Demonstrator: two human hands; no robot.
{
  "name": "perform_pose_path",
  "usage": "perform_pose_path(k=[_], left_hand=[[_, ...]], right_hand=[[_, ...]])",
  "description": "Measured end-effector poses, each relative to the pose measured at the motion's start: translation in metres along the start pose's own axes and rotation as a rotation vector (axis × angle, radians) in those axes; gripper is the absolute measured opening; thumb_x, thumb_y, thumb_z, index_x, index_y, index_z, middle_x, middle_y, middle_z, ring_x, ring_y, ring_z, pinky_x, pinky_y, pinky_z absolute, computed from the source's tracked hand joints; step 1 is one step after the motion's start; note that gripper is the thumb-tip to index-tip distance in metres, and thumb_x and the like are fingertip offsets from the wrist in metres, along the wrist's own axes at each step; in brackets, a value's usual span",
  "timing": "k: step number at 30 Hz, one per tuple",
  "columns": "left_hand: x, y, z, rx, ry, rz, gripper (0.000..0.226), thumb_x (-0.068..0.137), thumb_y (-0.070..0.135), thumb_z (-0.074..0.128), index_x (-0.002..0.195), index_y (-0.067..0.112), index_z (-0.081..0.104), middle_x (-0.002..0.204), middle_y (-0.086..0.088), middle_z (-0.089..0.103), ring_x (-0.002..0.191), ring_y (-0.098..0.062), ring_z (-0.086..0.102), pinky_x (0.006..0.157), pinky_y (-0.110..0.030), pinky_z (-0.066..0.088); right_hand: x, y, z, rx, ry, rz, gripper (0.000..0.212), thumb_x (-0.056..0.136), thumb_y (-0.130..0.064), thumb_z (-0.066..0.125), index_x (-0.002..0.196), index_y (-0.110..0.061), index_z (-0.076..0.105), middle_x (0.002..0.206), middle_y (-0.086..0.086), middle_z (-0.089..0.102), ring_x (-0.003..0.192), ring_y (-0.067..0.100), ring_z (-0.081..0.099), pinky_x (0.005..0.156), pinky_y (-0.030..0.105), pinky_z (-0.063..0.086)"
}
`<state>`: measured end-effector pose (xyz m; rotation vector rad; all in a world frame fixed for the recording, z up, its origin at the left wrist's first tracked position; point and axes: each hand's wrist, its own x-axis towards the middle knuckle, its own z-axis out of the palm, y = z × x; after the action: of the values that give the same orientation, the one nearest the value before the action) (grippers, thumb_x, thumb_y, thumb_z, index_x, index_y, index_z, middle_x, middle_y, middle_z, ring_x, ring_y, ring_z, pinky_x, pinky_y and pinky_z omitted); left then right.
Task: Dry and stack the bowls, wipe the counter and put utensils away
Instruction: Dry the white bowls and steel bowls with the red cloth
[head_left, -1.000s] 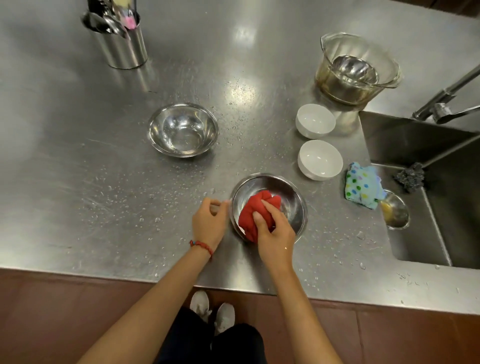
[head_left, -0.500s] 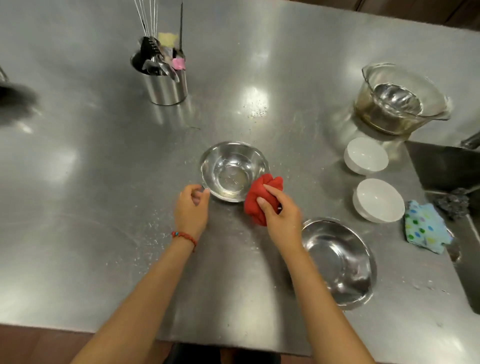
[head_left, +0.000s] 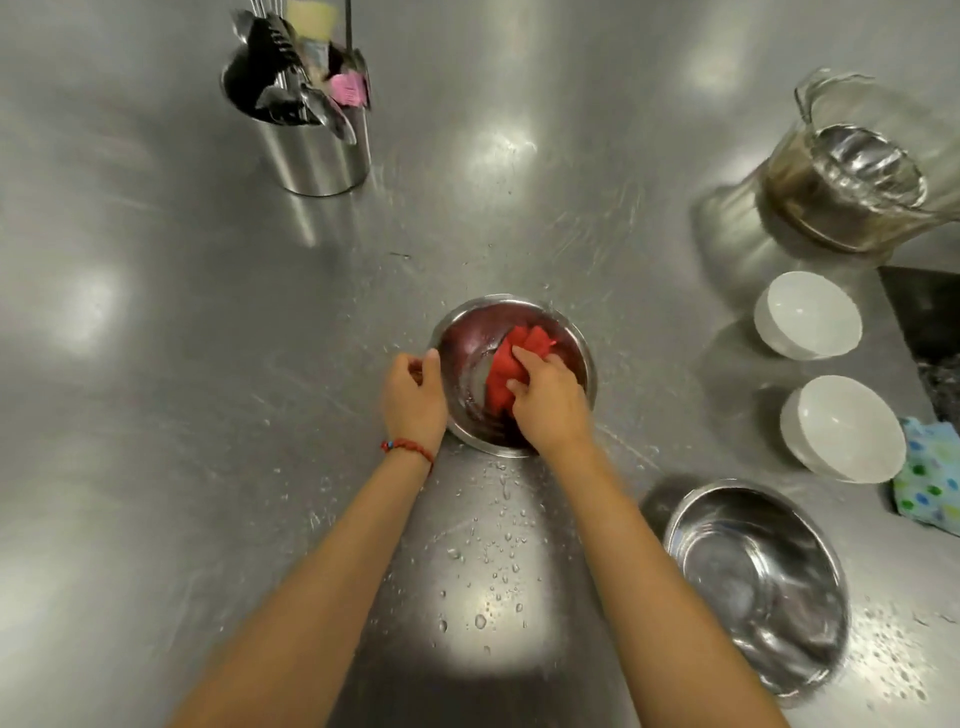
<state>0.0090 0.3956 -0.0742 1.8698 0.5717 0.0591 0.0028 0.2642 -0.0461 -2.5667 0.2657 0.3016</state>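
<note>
A small steel bowl (head_left: 467, 332) sits mid-counter. My right hand (head_left: 550, 400) presses a red cloth (head_left: 511, 364) into it. On the bowl's left rim rests my left hand (head_left: 415, 400), thumb over the edge, gripping it. A larger steel bowl (head_left: 758, 587) stands empty at the near right. Two white bowls (head_left: 808, 314) (head_left: 844, 428) sit to the right. A steel utensil holder (head_left: 311, 150) with spoons and tongs is at the back left.
A glass bowl with a steel bowl inside (head_left: 852, 187) stands at the back right. A spotted cloth (head_left: 930, 483) lies by the sink edge (head_left: 919, 306) on the far right. Water drops (head_left: 493, 566) dot the steel counter (head_left: 156, 364) between my arms.
My right hand carried the red cloth from the right steel bowl into the other steel bowl. My left hand shifted over and took hold of that bowl's rim.
</note>
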Motion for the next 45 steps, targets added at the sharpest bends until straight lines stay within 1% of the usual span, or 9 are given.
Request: perform_pose_path(k=[9,14,17,21,26,29,33,39,45], left_hand=[[0.001,-0.008,0.005,-0.02,0.011,0.099,0.042,0.094,0.015,0.044,0.054,0.021,0.031,0.053,0.005,0.033,0.05,-0.008,0.03,0.045,-0.016,0.03],[0.003,-0.007,0.005,-0.058,0.062,0.046,0.042,0.094,0.018,0.046,0.055,0.019,0.029,0.053,0.004,0.031,0.049,-0.008,0.027,0.045,-0.019,0.027],[0.001,-0.007,0.006,-0.105,0.076,0.016,0.041,0.093,0.018,0.048,0.055,0.019,0.031,0.052,0.005,0.032,0.049,-0.007,0.028,0.044,-0.012,0.03],[-0.01,-0.005,0.012,-0.129,0.074,0.029,0.044,0.093,0.014,0.049,0.053,0.022,0.03,0.051,0.007,0.031,0.047,-0.005,0.027,0.043,-0.011,0.031],[-0.012,-0.007,0.007,-0.127,0.035,0.084,0.045,0.093,0.011,0.047,0.054,0.021,0.028,0.051,0.007,0.029,0.046,-0.004,0.026,0.044,-0.012,0.029],[-0.013,-0.005,0.007,-0.134,0.052,0.084,0.046,0.093,0.011,0.047,0.054,0.021,0.025,0.051,0.007,0.026,0.043,-0.004,0.025,0.043,-0.012,0.028],[-0.013,-0.008,0.009,-0.166,0.081,0.037,0.044,0.093,0.013,0.048,0.054,0.02,0.028,0.051,0.006,0.028,0.048,-0.006,0.025,0.045,-0.014,0.029],[-0.028,-0.006,0.017,-0.145,0.088,0.067,0.048,0.092,0.009,0.049,0.053,0.024,0.024,0.05,0.009,0.029,0.046,-0.007,0.028,0.049,-0.024,0.021],[-0.034,-0.015,0.014,-0.16,0.063,0.058,0.046,0.093,0.01,0.046,0.055,0.022,0.024,0.05,0.007,0.027,0.047,-0.009,0.025,0.051,-0.026,0.019]], right_hand=[[0.015,-0.022,0.023,0.137,-0.038,-0.153,0.039,0.088,-0.023,0.058,0.127,-0.02,0.054,0.126,0.012,0.056,0.116,0.028,0.05,0.101,0.036,0.04],[0.029,-0.011,0.007,-0.388,0.108,-0.149,0.033,0.095,-0.021,0.042,0.127,-0.015,0.05,0.12,0.017,0.05,0.11,0.034,0.044,0.086,0.042,0.042],[0.014,0.008,-0.008,-0.407,-0.039,-0.147,0.029,0.093,-0.018,0.048,0.12,-0.016,0.057,0.119,0.015,0.054,0.108,0.032,0.049,0.089,0.041,0.043],[-0.002,0.004,-0.011,0.08,-0.377,-0.169,0.028,0.082,-0.015,0.066,0.109,-0.024,0.068,0.105,0.003,0.068,0.1,0.021,0.059,0.088,0.024,0.043],[0.009,-0.022,0.012,0.276,-0.077,-0.116,0.035,0.083,-0.016,0.065,0.118,-0.017,0.063,0.117,0.009,0.066,0.108,0.02,0.058,0.091,0.01,0.033],[0.021,-0.017,0.007,-0.054,0.046,-0.114,0.033,0.09,-0.018,0.054,0.123,-0.02,0.058,0.118,0.016,0.059,0.104,0.033,0.056,0.091,0.037,0.044],[0.012,0.008,-0.009,-0.358,0.012,-0.102,0.028,0.092,-0.016,0.05,0.118,-0.015,0.059,0.113,0.019,0.056,0.104,0.038,0.053,0.084,0.041,0.046],[-0.007,0.008,-0.009,0.112,-0.327,-0.137,0.025,0.077,-0.012,0.071,0.101,-0.02,0.072,0.094,-0.001,0.07,0.09,0.014,0.06,0.082,0.014,0.041],[0.006,-0.009,0.021,0.215,0.075,-0.076,0.026,0.083,-0.019,0.066,0.109,-0.021,0.067,0.109,0.007,0.068,0.098,0.017,0.059,0.084,0.01,0.034]])
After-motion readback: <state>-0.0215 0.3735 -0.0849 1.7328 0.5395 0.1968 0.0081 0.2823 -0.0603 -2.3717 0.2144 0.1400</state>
